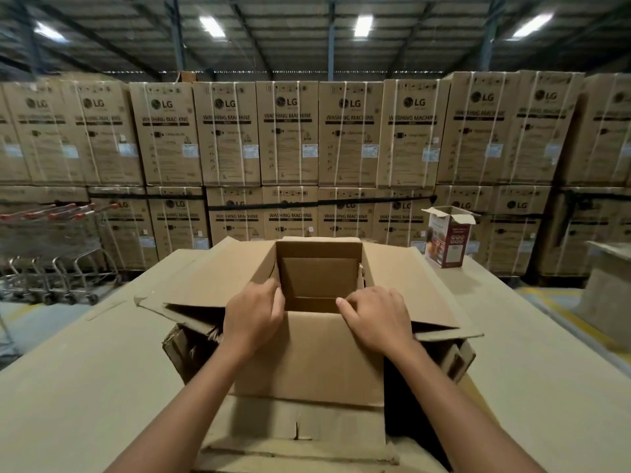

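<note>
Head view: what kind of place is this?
Most likely an appliance warehouse: washing machine cartons stacked two high across the back, nested trolleys at the left, a bare metal roof with strip lights. The left hand and right hand grip an open cardboard box on the table.

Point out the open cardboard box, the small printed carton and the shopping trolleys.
open cardboard box (307,353), head view, front panel
small printed carton (447,245), head view, printed side
shopping trolleys (51,233), head view, wire basket side

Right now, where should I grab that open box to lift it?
Likely the side walls beneath the outspread flaps, from left and right: the box stands upright and open, and the left hand and right hand grip only its thin near rim.
</note>
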Motion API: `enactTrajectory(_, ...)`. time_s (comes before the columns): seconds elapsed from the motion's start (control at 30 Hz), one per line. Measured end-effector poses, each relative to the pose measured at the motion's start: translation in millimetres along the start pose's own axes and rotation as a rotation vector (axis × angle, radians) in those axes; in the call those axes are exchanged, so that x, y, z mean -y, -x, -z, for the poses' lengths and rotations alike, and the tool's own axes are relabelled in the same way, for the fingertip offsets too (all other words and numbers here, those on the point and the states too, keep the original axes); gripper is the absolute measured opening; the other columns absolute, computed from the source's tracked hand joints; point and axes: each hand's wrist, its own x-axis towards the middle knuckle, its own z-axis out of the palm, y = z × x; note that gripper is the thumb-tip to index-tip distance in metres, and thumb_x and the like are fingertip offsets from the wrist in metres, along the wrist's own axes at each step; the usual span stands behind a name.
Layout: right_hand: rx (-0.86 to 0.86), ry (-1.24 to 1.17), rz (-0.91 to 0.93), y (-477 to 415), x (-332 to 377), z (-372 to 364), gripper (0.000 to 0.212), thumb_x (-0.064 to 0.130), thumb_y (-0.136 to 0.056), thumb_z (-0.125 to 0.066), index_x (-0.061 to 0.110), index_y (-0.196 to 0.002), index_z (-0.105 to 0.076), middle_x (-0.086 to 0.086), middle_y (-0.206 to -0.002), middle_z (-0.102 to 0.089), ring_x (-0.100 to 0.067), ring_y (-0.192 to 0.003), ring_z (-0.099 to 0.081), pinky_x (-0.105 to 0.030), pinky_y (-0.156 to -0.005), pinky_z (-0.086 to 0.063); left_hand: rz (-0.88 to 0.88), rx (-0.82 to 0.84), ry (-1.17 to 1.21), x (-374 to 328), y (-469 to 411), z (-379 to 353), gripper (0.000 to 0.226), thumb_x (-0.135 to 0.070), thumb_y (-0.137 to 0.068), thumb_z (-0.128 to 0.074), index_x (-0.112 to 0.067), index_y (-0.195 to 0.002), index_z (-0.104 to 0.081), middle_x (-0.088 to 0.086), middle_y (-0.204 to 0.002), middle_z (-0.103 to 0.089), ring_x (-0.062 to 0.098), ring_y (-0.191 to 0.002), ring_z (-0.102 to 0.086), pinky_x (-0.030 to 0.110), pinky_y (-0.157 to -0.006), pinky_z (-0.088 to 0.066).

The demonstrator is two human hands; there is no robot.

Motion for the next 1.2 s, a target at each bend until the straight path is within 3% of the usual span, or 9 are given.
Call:
enactTrajectory(0.07,-0.085,-0.016,-0.041,5,2,-1,0.067,0.067,-0.091,-0.019,0.031,-0.093,-0.075,0.014,-0.092,-0.07,-0.008,-0.09,-0.057,-0.037,-0.089,-0.039,-0.029,-0.079,-0.029,-2,13,1,0.034,-0.043,-0.096,-0.032,-0.028,-0.076,-0.055,-0.007,-0.069,-0.058,0.017,-0.069,-0.058,0.03,-0.061,-0.04)
enactTrajectory(0.23,0.018,-0.03,-0.014,24,11,11,0.062,0.065,-0.098,-0.021,0.033,-0.119,-0.07,0.009,-0.136,-0.059,-0.013,-0.132,-0.045,-0.044,-0.11,-0.029,-0.031,0.005,-0.117,-2,22,9,0.05,-0.051,-0.098,-0.019,-0.028,-0.107,-0.062,-0.006,-0.103,-0.068,0.017,-0.097,-0.057,0.037,-0.082,-0.043)
enactTrajectory(0.37,0.139,-0.036,-0.043,62,21,26,0.066,0.065,-0.099,-0.025,0.03,-0.153,-0.035,0.004,-0.164,-0.025,-0.017,-0.153,-0.011,-0.05,-0.123,-0.007,-0.065,0.187,-0.136,-3,36,18,0.069,-0.061,-0.097,-0.008,-0.029,-0.146,-0.045,-0.002,-0.141,-0.056,0.021,-0.133,-0.045,0.044,-0.112,-0.03)
enactTrajectory(0.43,0.193,-0.073,-0.07,81,26,39,0.071,0.065,-0.098,-0.03,0.027,-0.158,-0.023,0.003,-0.168,-0.012,-0.019,-0.155,-0.002,-0.049,-0.122,-0.01,-0.082,0.262,-0.142,-5,41,23,0.068,-0.063,-0.099,-0.009,-0.031,-0.154,-0.032,-0.001,-0.157,-0.04,0.024,-0.148,-0.027,0.051,-0.121,-0.014)
enactTrajectory(0.5,0.179,-0.099,-0.099,104,29,53,0.074,0.065,-0.098,-0.035,0.025,-0.159,-0.019,0.0,-0.168,-0.009,-0.022,-0.155,-0.001,-0.05,-0.122,-0.018,-0.101,0.31,-0.085,-10,48,29,0.068,-0.065,-0.098,-0.01,-0.033,-0.157,-0.022,-0.001,-0.164,-0.025,0.023,-0.154,-0.011,0.054,-0.121,-0.004)
enactTrajectory(0.67,-0.057,-0.072,-0.186,167,24,92,0.079,0.067,-0.094,-0.044,0.03,-0.159,-0.017,-0.002,-0.168,-0.012,-0.02,-0.155,-0.009,-0.046,-0.119,-0.028,-0.269,0.321,0.184,-58,75,50,0.083,-0.079,-0.088,0.0,-0.035,-0.158,-0.007,-0.003,-0.168,-0.006,0.017,-0.155,0.002,0.048,-0.124,-0.007)
enactTrajectory(0.93,-0.284,-0.05,-0.304,283,-37,160,0.075,0.063,-0.093,-0.049,0.026,-0.155,-0.027,-0.004,-0.163,-0.027,-0.024,-0.145,-0.03,-0.046,-0.107,-0.041,-0.56,0.211,0.48,-210,123,57,0.068,-0.061,-0.1,-0.028,-0.027,-0.158,-0.02,0.0,-0.165,-0.021,0.017,-0.153,-0.006,0.039,-0.121,-0.009)
enactTrajectory(1.1,-0.369,-0.063,-0.46,375,-107,181,0.078,0.063,-0.09,-0.05,0.026,-0.155,-0.029,0.0,-0.162,-0.028,-0.021,-0.144,-0.03,-0.043,-0.104,-0.042,-0.661,0.279,0.644,-328,171,32,0.064,-0.048,-0.102,-0.043,-0.02,-0.157,-0.026,0.006,-0.164,-0.023,0.02,-0.154,-0.01,0.034,-0.123,-0.008)
enactTrajectory(1.2,-0.384,-0.051,-0.534,433,-157,195,0.08,0.064,-0.089,-0.049,0.024,-0.156,-0.029,0.002,-0.162,-0.029,-0.017,-0.146,-0.028,-0.036,-0.11,-0.036,-0.646,0.328,0.777,-402,204,14,0.06,-0.036,-0.101,-0.05,-0.014,-0.155,-0.033,0.01,-0.161,-0.031,0.024,-0.152,-0.018,0.04,-0.124,-0.017)
